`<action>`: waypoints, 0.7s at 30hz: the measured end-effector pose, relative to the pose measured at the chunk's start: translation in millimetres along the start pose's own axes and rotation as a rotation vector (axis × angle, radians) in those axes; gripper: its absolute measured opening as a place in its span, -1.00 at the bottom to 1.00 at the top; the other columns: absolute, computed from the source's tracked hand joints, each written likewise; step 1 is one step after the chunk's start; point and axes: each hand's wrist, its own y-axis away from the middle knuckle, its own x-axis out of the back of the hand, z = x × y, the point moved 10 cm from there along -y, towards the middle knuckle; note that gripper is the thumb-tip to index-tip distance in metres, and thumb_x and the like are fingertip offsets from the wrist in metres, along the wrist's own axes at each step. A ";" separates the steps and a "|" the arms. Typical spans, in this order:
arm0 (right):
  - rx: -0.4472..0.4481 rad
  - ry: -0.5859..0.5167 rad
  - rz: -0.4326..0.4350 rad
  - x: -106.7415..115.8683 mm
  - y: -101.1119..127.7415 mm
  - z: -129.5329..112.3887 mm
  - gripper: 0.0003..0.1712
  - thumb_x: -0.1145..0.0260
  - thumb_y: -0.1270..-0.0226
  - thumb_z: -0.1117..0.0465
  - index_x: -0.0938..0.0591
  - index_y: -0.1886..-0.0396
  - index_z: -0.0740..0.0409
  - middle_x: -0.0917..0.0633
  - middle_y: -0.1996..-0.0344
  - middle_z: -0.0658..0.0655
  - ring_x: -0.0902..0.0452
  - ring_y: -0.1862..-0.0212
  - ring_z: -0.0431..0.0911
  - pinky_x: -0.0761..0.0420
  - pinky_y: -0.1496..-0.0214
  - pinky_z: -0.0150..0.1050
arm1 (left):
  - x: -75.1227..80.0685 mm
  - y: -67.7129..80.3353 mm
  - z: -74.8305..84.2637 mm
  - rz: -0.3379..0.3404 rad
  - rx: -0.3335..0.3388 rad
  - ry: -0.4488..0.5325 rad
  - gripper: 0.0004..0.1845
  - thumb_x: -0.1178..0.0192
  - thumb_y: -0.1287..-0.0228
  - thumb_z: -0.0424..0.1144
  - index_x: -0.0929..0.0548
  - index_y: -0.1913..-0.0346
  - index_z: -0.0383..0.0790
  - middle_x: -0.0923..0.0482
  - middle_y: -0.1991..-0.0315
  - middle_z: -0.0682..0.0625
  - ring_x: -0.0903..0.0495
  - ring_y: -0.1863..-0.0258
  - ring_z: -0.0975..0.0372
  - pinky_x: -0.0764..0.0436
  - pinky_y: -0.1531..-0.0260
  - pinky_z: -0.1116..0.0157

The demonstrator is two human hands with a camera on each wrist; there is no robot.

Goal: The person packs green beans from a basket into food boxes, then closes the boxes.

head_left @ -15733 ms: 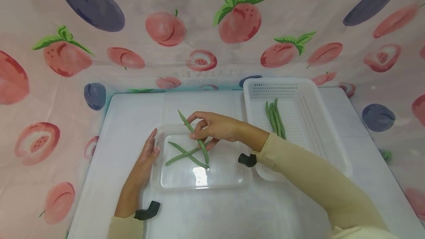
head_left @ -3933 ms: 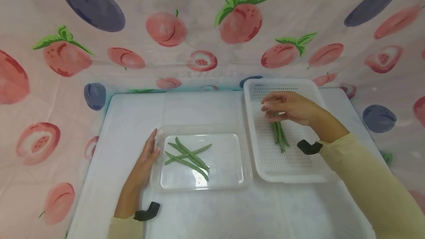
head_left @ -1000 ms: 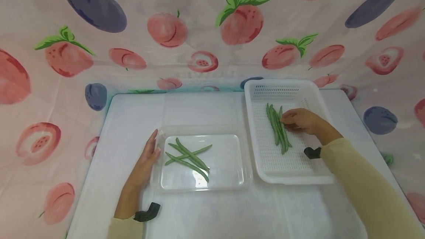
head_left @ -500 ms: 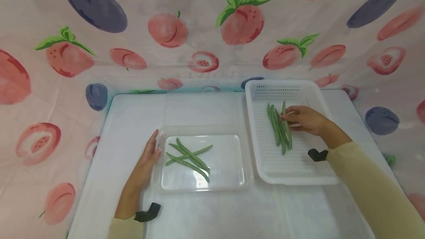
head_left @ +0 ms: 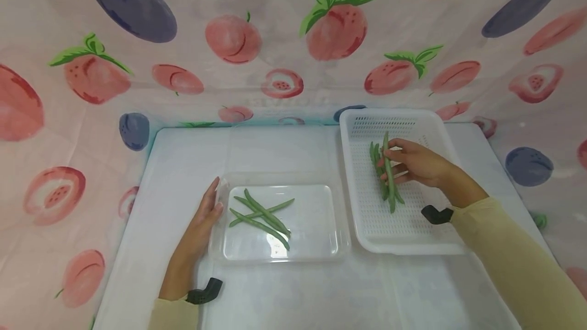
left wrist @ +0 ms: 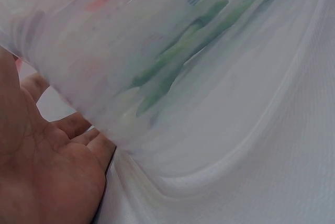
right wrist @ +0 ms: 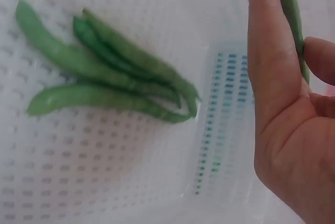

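My right hand (head_left: 403, 162) pinches one green bean (head_left: 389, 167) between thumb and fingers, lifted a little above the white perforated basket (head_left: 426, 238). In the right wrist view the held green bean (right wrist: 289, 4) lies along my fingers, and three more beans (right wrist: 104, 72) lie on the basket floor (right wrist: 104, 182). My left hand (head_left: 206, 215) rests flat with straight fingers against the left wall of the clear plastic tray (head_left: 321, 253). Three beans (head_left: 262, 215) lie crossed inside that tray. The left wrist view shows my palm (left wrist: 47, 171) against the tray wall (left wrist: 172, 145).
Both containers stand side by side on a white table (head_left: 183, 152). A fruit-print cloth (head_left: 275, 39) hangs behind and along both sides. Black wrist cameras sit on both sleeves.
My right hand went from the clear tray back to the basket, took hold of one bean from the pile and has lifted it slightly. The left hand has stayed put.
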 end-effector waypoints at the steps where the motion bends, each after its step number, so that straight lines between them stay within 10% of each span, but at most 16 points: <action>1: 0.002 -0.006 -0.003 -2.3 1.2 -2.6 -0.57 -0.09 -0.64 -0.02 -0.27 -0.20 0.19 -0.68 0.03 0.13 -0.78 0.06 0.06 -0.77 0.04 -0.02 | -0.2 -0.2 0.5 -0.002 0.000 0.001 -0.31 0.15 -0.63 -0.15 0.12 -0.64 0.38 0.33 -0.70 0.06 0.33 -0.67 -0.11 -0.03 -0.35 -0.46; 21: 0.106 0.023 -0.111 -58.3 17.0 -50.1 -0.36 -0.31 -0.45 0.31 -0.26 -0.41 0.20 -0.64 -0.01 0.21 -0.74 0.13 -0.05 -0.77 0.13 -0.10 | -0.6 -0.1 0.4 -0.005 -0.001 0.007 -0.31 0.15 -0.64 -0.17 0.12 -0.65 0.34 0.32 -0.70 0.01 0.32 -0.66 -0.13 -0.01 -0.36 -0.47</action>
